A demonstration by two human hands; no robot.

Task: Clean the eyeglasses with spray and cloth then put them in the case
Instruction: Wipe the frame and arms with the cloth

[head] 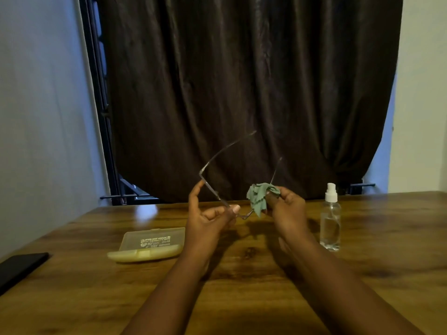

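Observation:
Thin-framed eyeglasses (212,189) are held up above the wooden table, their temple arms pointing up and away from me. My left hand (210,213) pinches the frame by its left lens rim between thumb and forefinger. My right hand (285,206) grips a crumpled green cloth (258,197) wrapped over the right lens, which is hidden by it. A pale translucent eyeglass case (150,245) lies closed on the table to the left of my left forearm. A clear spray bottle (330,218) with a white nozzle stands upright to the right of my right hand.
A black phone (19,267) lies at the table's left edge. The wooden table (242,262) ends at a dark curtain (242,93) covering a window behind; pale walls stand on both sides.

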